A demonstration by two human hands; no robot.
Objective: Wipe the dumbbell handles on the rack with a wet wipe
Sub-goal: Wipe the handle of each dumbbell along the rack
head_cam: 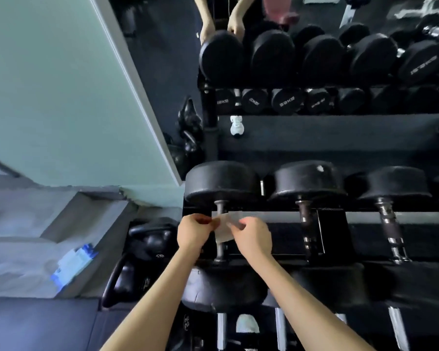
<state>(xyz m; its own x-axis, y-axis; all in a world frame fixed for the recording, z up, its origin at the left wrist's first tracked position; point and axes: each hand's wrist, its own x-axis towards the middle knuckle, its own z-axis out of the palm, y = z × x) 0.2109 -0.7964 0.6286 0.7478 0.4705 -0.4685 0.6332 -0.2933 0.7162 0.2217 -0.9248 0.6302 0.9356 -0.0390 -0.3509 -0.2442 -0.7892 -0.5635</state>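
Observation:
A white wet wipe (224, 233) is stretched between my two hands just above the handle (219, 252) of the leftmost black dumbbell (221, 181) on the rack's top row. My left hand (194, 231) pinches the wipe's left edge. My right hand (254, 236) pinches its right edge. The wipe hides the middle of that handle. To the right lie two more dumbbells with bare handles, the nearer handle (305, 224) and the farther handle (388, 224).
A mirror behind the rack reflects the dumbbells and a person's hands (222, 29). Kettlebells (150, 239) stand on the floor left of the rack. A blue and white wipe pack (72, 264) lies on a grey ledge at left. Lower rack rows (276, 325) show below my arms.

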